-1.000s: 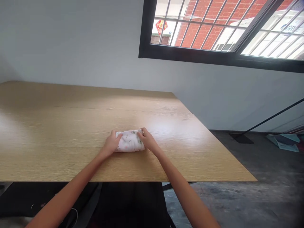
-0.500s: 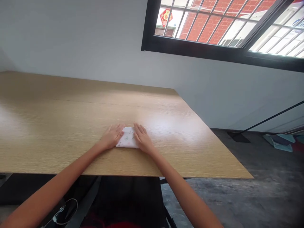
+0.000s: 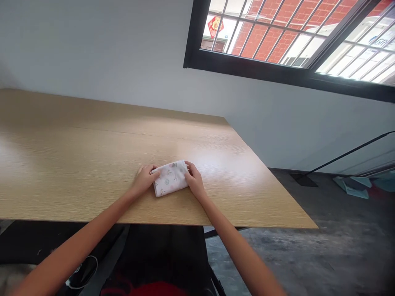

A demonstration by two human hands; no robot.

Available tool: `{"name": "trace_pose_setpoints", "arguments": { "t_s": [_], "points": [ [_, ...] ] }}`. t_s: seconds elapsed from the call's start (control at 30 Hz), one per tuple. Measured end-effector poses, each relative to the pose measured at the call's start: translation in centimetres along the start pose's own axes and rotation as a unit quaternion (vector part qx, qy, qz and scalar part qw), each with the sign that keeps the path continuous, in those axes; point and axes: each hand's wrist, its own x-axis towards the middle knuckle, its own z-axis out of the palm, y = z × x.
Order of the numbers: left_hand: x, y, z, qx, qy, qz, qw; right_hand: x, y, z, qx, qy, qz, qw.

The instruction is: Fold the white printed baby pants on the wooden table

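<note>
A folded white cloth [image 3: 170, 179] with small pastel prints is held at a slant just over the table, its right end higher in view. My left hand [image 3: 145, 179] pinches its left edge, thumb on top and fingers behind. At the opposite edge my right hand [image 3: 194, 179] grips it the same way, thumb on the upper face. The fingers beneath the cloth are partly hidden. I cannot tell whether its lower edge touches the tabletop.
The wooden table [image 3: 92, 164] stretches left and back to a grey wall [image 3: 108, 49]. A barred window [image 3: 262, 37] is at upper right. A dark pole on a flat base [image 3: 304, 180] and light-blue items [image 3: 352, 188] stand on the floor at right. A white cable [image 3: 92, 271] hangs below the table's front edge.
Both hands lay flat pressing the cloth's sides; now they grip its edges. The cloth has been lifted and tilted, and more of its printed face shows. The view has shifted slightly.
</note>
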Motion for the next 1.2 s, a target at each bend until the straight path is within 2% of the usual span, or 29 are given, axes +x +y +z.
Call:
{"name": "trace_pose_setpoints", "arguments": {
  "t_s": [0.2, 0.3, 0.4, 0.47, 0.57, 0.67, 0.77, 0.87, 0.93, 1.0, 1.07, 1.13, 1.2],
  "points": [
    [-7.1, 2.2, 1.2, -0.008, 0.042, -0.026, 0.999, 1.8, 0.2, 0.9, 0.072, -0.083, 0.003, 0.994],
    [-10.8, 3.1, 2.0, -0.010, 0.055, -0.029, 0.998, 2.2, 0.1, 1.6, 0.071, -0.101, -0.011, 0.992],
    [-12.6, 3.7, 2.4, -0.048, 0.057, -0.040, 0.996, 2.1, -0.3, 1.8, 0.043, -0.110, -0.019, 0.993],
    [-12.5, 3.7, 2.2, -0.085, 0.072, -0.059, 0.992, 1.9, -0.6, 1.7, 0.029, -0.108, -0.021, 0.993],
    [-11.0, 3.6, 1.9, -0.118, 0.100, -0.095, 0.983, 1.3, -0.9, 1.8, 0.004, -0.104, -0.033, 0.994],
    [-9.4, 4.1, 2.1, -0.020, 0.083, -0.121, 0.989, 0.4, -1.0, 2.8, -0.097, -0.096, -0.079, 0.988],
    [-8.7, 5.1, 2.9, 0.109, 0.087, -0.156, 0.978, -0.4, -0.9, 4.1, -0.214, -0.071, -0.119, 0.967],
    [-8.3, 6.1, 3.7, 0.131, 0.092, -0.172, 0.972, -1.2, -1.0, 4.2, -0.266, -0.054, -0.115, 0.956],
    [-8.2, 7.0, 4.4, 0.116, 0.077, -0.153, 0.978, -1.9, -1.0, 3.1, -0.281, -0.051, -0.113, 0.952],
    [-8.1, 8.2, 5.4, 0.090, 0.047, -0.112, 0.988, -3.1, -0.9, 0.7, -0.286, -0.041, -0.100, 0.952],
    [-8.2, 10.2, 6.9, 0.051, 0.006, -0.051, 0.997, -5.1, -0.5, -2.6, -0.287, -0.011, -0.065, 0.956],
    [-8.9, 12.7, 9.1, -0.003, -0.053, 0.021, 0.998, -8.2, 0.1, -6.6, -0.284, 0.037, -0.020, 0.958],
    [-10.1, 15.2, 11.3, -0.080, -0.142, 0.096, 0.982, -12.5, 1.0, -10.4, -0.273, 0.119, 0.033, 0.954]
  ]
}}
